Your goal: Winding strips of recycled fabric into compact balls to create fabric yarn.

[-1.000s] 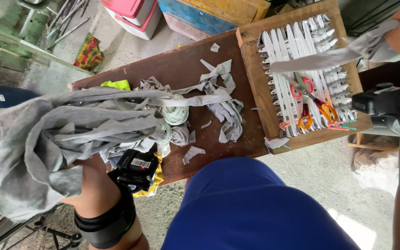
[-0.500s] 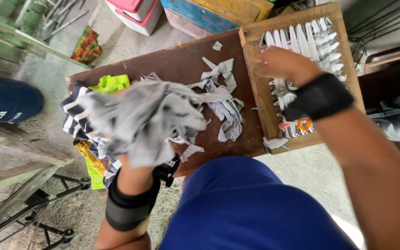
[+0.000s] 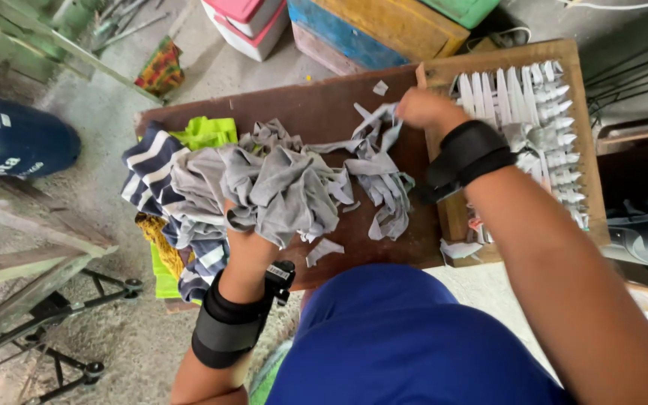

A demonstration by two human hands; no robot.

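Left hand [image 3: 243, 234] is clutching the grey cloth bundle [image 3: 279, 184] on the counter [image 3: 316, 112], anchoring it. Right hand [image 3: 425, 109] is pinching a grey strip [image 3: 376, 135], drawing it clear toward the wooden tray [image 3: 579, 112].

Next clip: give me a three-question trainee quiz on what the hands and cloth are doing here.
1. True or false: the left hand grips the bunched grey cloth.
2. What does the right hand touch? A) grey strips B) a blue drum C) a pink box
3. Where do the white strips lie?

Key: 1 true. 2 A. 3 In rows in the wooden tray, right of the brown board.
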